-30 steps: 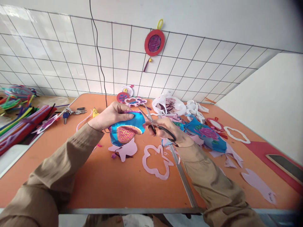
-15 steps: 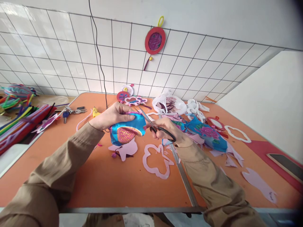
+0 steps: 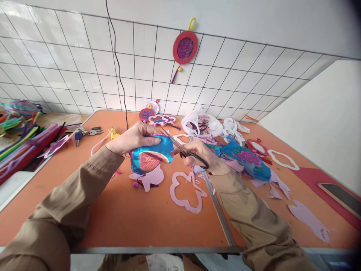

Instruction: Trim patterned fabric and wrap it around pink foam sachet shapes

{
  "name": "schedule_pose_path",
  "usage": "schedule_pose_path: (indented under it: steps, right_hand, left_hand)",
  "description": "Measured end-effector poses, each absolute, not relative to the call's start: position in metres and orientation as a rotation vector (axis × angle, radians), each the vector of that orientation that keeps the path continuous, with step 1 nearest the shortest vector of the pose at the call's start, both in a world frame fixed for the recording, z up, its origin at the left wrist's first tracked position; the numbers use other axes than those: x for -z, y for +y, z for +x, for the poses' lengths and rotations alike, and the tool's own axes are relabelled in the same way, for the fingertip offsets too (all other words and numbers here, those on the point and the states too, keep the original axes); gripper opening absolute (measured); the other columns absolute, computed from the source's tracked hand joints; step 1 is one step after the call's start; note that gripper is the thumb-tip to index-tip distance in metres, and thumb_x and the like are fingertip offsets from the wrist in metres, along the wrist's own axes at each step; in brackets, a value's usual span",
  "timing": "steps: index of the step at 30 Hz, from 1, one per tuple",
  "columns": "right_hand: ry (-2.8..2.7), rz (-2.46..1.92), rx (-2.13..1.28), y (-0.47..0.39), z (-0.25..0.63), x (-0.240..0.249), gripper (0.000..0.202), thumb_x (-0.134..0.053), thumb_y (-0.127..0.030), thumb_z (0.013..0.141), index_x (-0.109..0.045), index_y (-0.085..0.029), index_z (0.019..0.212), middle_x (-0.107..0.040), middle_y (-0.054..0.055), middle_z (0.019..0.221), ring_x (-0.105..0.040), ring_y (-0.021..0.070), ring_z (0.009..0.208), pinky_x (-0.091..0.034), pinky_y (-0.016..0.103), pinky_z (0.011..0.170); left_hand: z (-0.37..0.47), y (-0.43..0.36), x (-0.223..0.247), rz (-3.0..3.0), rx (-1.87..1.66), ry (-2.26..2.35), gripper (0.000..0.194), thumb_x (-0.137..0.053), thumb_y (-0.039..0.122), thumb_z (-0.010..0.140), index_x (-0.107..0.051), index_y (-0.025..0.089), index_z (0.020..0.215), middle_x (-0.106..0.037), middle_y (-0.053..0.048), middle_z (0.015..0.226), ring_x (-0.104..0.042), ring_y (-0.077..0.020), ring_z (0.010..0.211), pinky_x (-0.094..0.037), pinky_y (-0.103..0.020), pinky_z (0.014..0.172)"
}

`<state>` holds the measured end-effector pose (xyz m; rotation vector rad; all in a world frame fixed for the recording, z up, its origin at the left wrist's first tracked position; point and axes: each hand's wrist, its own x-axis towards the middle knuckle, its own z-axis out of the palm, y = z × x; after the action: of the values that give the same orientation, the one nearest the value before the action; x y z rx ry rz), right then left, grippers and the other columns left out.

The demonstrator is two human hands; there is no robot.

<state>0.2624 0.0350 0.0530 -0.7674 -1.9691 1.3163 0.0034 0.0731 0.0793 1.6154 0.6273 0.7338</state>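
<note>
Blue patterned fabric (image 3: 150,152) with an orange and pink motif is pinched along its upper edge by my left hand (image 3: 138,137). My right hand (image 3: 199,152) grips black-handled scissors (image 3: 194,156), whose blades point up and left past the fabric's upper right corner. Below the fabric lies a pink paper shape (image 3: 150,180), partly covered, with a small bead (image 3: 135,185) beside it. A pink scalloped paper frame (image 3: 175,194) rests on the orange table (image 3: 126,222) below my right hand.
Keys (image 3: 79,137) and a yellow glue gun (image 3: 114,133) lie left. Bundled pipe cleaners (image 3: 31,148) sit at the far left. Behind are a white plastic bag (image 3: 216,127) and finished ornaments (image 3: 146,114). Blue floral cloth (image 3: 248,160) and a phone (image 3: 342,197) are right.
The scissor blades have shifted slightly up and left near the fabric's edge and look a little less spread. My left hand and the fabric have barely moved.
</note>
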Motion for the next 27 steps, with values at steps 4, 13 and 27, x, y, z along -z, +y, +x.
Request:
schedule_pose_path:
  steps: [4, 13, 27]
  right_hand:
    - [-1.906, -0.843, -1.316, 0.0278, 0.2609, -0.0578, 0.064, -0.077, -0.07, 0.066, -0.078, -0.012, 0.095, -0.046, -0.004, 0.057, -0.043, 0.0078, 0.048, -0.039, 0.02, 0.041]
    - [-1.876, -0.873, -1.339, 0.0257, 0.2611, -0.0574, 0.064, -0.078, -0.068, 0.066, -0.078, -0.011, 0.097, -0.043, -0.006, 0.056, -0.046, 0.0076, 0.046, -0.041, 0.02, 0.039]
    - [-1.926, -0.928, -1.343, 0.028, 0.2645, -0.0569, 0.062, -0.078, -0.067, 0.068, -0.076, -0.011, 0.094, -0.05, -0.004, 0.056, -0.048, 0.0076, 0.043, -0.043, 0.021, 0.039]
  left_hand:
    - [0.0026, 0.0741, -0.0777, 1.631, -0.726, 0.632, 0.027, -0.082, 0.035, 0.077, -0.079, 0.01, 0.085, -0.075, -0.008, 0.072, -0.066, -0.0151, 0.06, -0.052, -0.023, 0.054]
    - [0.0018, 0.0757, -0.0779, 1.653, -0.693, 0.641, 0.026, -0.08, 0.035, 0.077, -0.078, 0.01, 0.086, -0.074, -0.007, 0.073, -0.066, -0.0146, 0.062, -0.052, -0.024, 0.057]
    - [-0.0002, 0.0778, -0.0785, 1.63, -0.692, 0.608, 0.025, -0.082, 0.033, 0.076, -0.078, 0.011, 0.088, -0.076, -0.008, 0.078, -0.069, -0.0154, 0.067, -0.054, -0.023, 0.06]
